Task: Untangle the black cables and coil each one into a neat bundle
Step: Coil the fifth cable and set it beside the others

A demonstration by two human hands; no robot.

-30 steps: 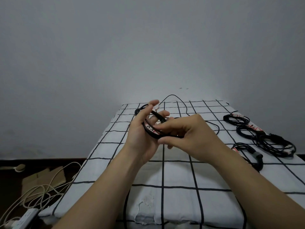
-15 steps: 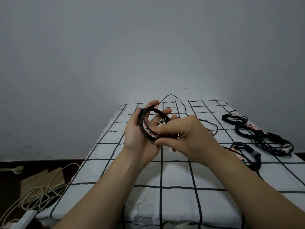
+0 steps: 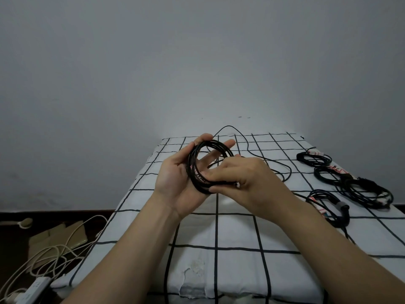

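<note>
A round coil of black cable [image 3: 192, 163] stands upright in the palm of my left hand [image 3: 175, 181], whose fingers spread behind the loops. My right hand [image 3: 245, 183] pinches the coil's lower right edge between thumb and fingers. The cable's loose tail [image 3: 278, 165] arcs up over the far end of the bed and trails down behind my right hand. Three coiled black bundles lie on the right of the bed: a far one [image 3: 314, 157], a large middle one [image 3: 359, 189] and a near one with a grey strap [image 3: 328, 205].
I work over a bed with a white sheet checked in black lines [image 3: 219, 233], against a plain grey wall. On the dark floor at the left lie white cords [image 3: 54, 249], a white power strip [image 3: 32, 288] and flat cardboard [image 3: 54, 235].
The coil has turned more upright in my left palm and its loops look rounder and wider. My right hand has shifted its pinch along the coil's lower edge.
</note>
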